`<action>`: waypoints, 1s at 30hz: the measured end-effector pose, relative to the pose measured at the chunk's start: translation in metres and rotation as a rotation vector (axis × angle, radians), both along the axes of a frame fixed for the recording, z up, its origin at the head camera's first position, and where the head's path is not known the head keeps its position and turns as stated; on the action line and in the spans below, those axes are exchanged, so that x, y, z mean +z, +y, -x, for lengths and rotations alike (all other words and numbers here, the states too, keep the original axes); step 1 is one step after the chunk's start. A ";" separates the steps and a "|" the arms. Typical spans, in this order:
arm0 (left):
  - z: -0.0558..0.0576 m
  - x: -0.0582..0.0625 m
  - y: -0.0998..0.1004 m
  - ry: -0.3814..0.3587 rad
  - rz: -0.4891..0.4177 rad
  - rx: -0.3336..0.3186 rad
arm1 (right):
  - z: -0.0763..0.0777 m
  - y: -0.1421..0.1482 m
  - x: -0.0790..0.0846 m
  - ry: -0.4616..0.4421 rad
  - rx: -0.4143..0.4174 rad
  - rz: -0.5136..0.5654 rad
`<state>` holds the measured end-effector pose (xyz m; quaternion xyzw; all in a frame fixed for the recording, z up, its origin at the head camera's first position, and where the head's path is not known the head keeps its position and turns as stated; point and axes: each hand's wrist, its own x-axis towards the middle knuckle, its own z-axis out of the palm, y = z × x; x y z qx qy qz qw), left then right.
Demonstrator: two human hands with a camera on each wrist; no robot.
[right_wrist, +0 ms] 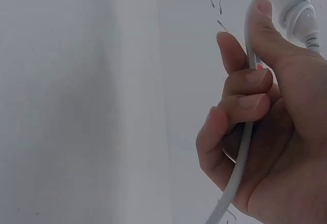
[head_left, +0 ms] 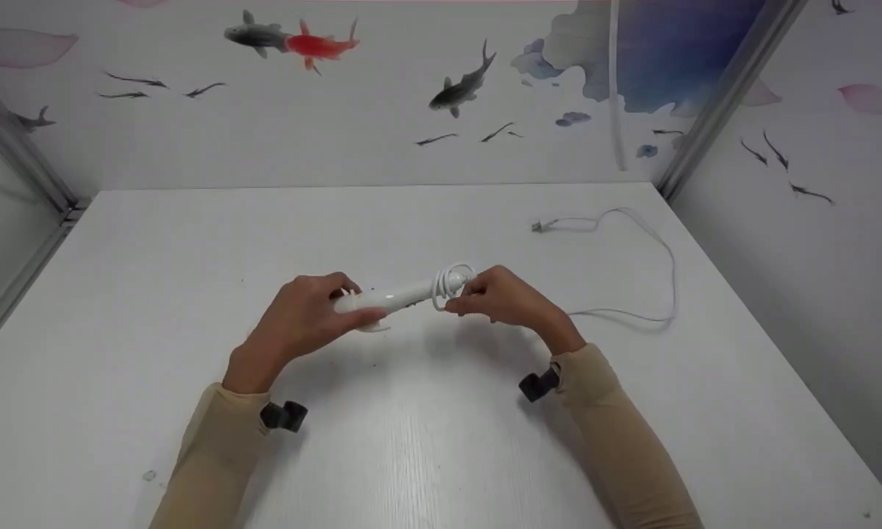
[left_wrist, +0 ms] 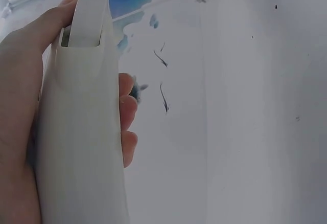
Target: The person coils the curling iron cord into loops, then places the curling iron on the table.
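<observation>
A white wand-shaped appliance is held above the table between my hands, tilted slightly up to the right. My left hand grips its left end; in the left wrist view the fingers wrap round the smooth white body, and the thumb lies beside a flat piece set in a slot. Several loops of the white cord circle the right end. With curled fingers my right hand holds the cord, which passes through the fingers in the right wrist view. Part of the left hand's hold is hidden behind the body.
From my right hand the cord runs out across the table's right side, curving back to a small plug. Behind the white table stands a wall panel with painted fish. Another panel borders the right side.
</observation>
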<state>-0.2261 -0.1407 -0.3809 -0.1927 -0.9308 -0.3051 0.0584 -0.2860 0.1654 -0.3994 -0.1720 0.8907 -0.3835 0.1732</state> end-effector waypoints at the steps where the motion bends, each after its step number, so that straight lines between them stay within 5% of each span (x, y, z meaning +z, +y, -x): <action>1: 0.000 0.000 0.000 0.001 0.002 -0.015 | 0.001 0.001 -0.001 0.003 -0.006 0.005; 10: -0.002 -0.004 0.004 0.026 0.003 -0.141 | 0.005 0.001 -0.007 0.133 -0.026 -0.038; 17: -0.004 -0.007 0.011 -0.019 0.000 -0.227 | 0.007 0.005 -0.007 0.087 -0.051 0.176; 30: 0.000 -0.010 0.011 -0.043 0.062 -0.125 | -0.024 -0.016 0.029 0.249 -0.036 0.162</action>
